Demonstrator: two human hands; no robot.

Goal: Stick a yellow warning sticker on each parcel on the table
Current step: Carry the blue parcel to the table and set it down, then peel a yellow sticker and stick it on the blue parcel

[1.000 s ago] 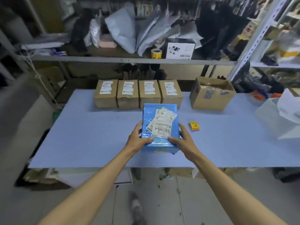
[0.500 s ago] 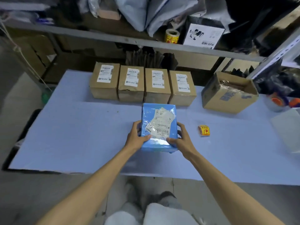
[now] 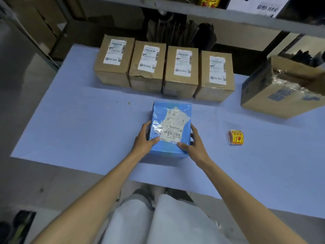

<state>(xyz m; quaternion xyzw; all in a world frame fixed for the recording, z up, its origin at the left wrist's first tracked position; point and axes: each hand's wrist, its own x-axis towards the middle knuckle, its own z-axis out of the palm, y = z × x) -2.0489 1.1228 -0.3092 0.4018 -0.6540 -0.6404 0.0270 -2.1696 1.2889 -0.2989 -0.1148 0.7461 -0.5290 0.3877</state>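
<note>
2 hands, left [image 3: 142, 140] and right [image 3: 194, 144], held a closed grip on the blue parcel [image 3: 170, 128] resting on the table [image 3: 79, 124]; yellow stickers [image 3: 236, 137] lay near its right.

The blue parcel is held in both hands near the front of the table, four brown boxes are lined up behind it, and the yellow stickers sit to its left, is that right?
Not quite. In the head view the yellow stickers lie to the right of the blue parcel, beyond the right hand. The rest holds: the left hand also grips it, and four brown boxes stand behind.
</note>
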